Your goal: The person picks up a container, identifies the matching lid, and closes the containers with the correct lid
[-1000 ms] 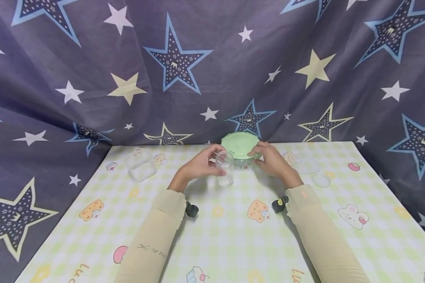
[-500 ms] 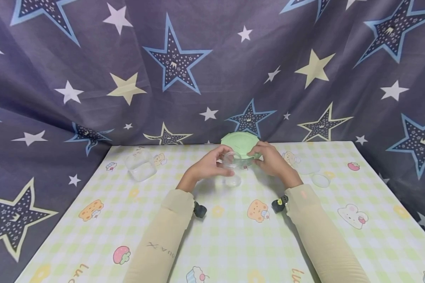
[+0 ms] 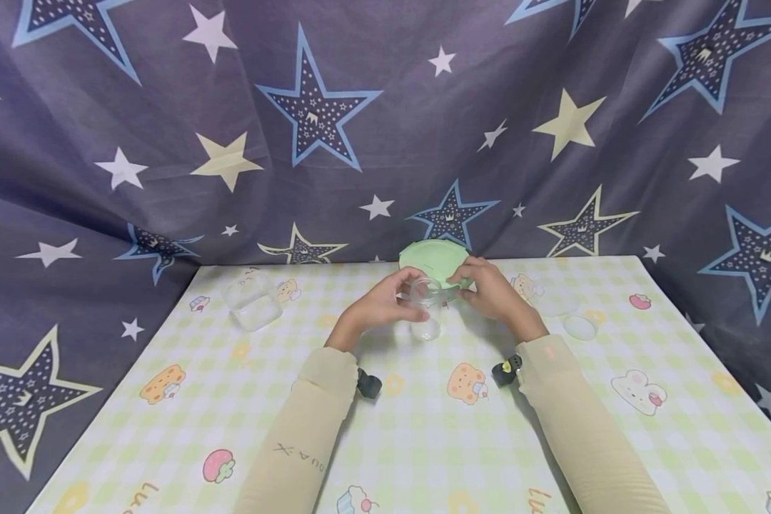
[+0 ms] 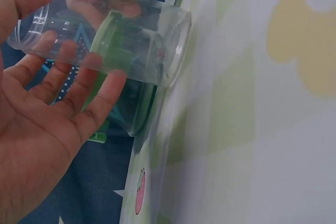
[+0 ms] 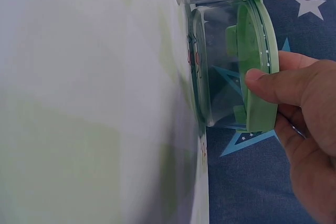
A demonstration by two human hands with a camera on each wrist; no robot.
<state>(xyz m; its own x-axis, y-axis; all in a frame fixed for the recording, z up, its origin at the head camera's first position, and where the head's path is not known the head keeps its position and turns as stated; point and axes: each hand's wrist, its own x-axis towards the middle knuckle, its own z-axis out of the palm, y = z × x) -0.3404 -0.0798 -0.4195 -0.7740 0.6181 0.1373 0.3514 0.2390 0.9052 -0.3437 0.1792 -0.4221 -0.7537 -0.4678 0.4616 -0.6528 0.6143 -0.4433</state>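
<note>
In the head view my left hand grips a clear, open-topped jar upright on the table. Its thumb and fingers wrap round the jar's sides, as the left wrist view shows. Just behind stands a round clear container with a green lid, near the table's back edge. My right hand pinches the edge of that lid, thumb on top and fingers beneath. From the right wrist, the container's clear body stands on the tablecloth right beside the jar. The jar partly hides the container in the head view.
A clear squarish container stands at the table's left. On the right lies a clear round lid, with another faint clear thing beside it. A star-patterned curtain hangs right behind the checked tablecloth.
My left hand has moved the jar right, in front of and close to the green-lidded container. The right hand keeps its hold on the lid's edge.
</note>
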